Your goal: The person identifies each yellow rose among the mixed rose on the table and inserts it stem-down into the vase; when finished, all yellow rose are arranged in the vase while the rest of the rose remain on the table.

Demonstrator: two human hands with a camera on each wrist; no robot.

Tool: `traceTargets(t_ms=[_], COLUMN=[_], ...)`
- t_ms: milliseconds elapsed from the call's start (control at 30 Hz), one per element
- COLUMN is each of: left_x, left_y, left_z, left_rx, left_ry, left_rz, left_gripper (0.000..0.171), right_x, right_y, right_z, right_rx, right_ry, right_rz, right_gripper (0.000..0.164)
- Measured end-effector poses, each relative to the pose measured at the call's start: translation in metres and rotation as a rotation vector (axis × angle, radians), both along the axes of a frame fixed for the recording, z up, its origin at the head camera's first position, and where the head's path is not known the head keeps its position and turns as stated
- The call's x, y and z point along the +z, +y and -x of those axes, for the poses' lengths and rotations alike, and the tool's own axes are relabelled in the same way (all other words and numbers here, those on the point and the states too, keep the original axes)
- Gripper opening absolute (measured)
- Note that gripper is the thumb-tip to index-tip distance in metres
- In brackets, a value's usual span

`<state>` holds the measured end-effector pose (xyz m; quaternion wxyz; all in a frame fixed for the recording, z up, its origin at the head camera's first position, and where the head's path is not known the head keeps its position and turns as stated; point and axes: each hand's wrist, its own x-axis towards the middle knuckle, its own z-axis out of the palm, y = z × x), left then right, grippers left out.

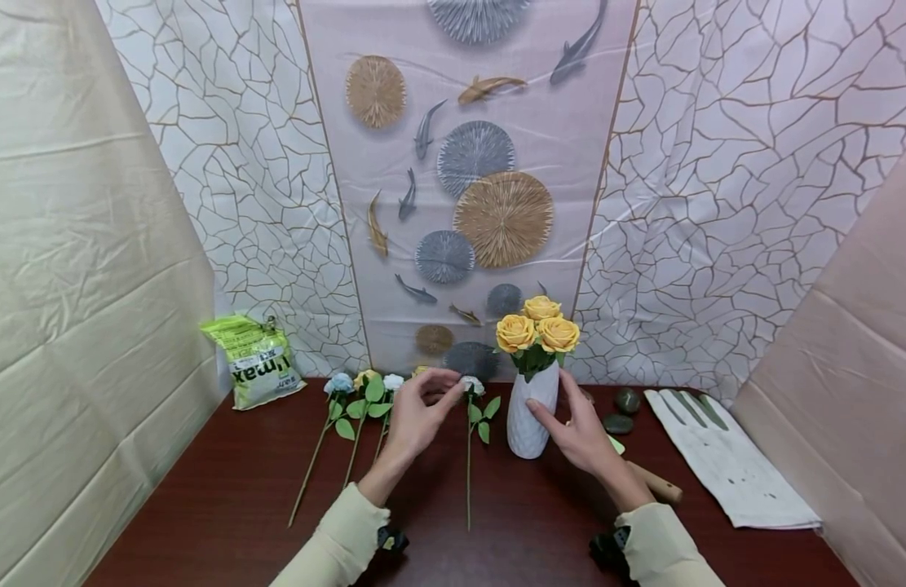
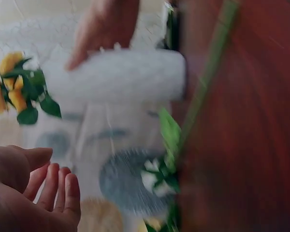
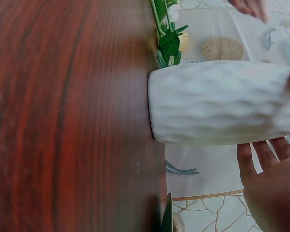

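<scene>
On the bench (image 1: 225, 489), the right hand (image 1: 581, 432), fingers spread, touches the white vase (image 1: 529, 416) of yellow roses (image 1: 536, 330). At its 9 o'clock, the left hand (image 1: 416, 416) hovers relaxed above a white rose stem (image 1: 469, 456).

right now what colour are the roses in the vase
Yellow-orange roses in the white textured vase; clearest in the head view.

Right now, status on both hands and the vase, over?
Left hand open, fingers at the white flower lying on the table. Right hand open beside the vase. Vase upright, three yellow roses in. Nothing blocking.
</scene>
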<state>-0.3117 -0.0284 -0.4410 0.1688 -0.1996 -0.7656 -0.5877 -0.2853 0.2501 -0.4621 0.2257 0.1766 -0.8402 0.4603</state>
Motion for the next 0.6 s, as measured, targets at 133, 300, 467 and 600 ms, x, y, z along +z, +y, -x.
traceTargets(t_ms=[133, 300, 467, 600], left_x=[-0.012, -0.019, -0.020, -0.020], left_y=[-0.032, -0.058, -0.077, -0.084], left_z=[0.003, 0.011, 0.014, 0.014], left_rx=[0.073, 0.113, 0.078, 0.072], left_ry=[-0.071, -0.182, -0.294, -0.346], left_rz=[0.073, 0.210, 0.373, 0.417], left_gripper=[0.016, 0.016, 0.018, 0.017], right_x=[-0.002, -0.002, -0.002, -0.002], right_y=[0.002, 0.005, 0.004, 0.003], right_z=[0.002, 0.001, 0.001, 0.001], right_rx=[-0.001, -0.017, -0.005, -0.007], right_ry=[-0.010, -0.009, -0.014, -0.029], right_rz=[-0.010, -0.018, -0.013, -0.006], right_gripper=[0.069, 0.070, 0.069, 0.069])
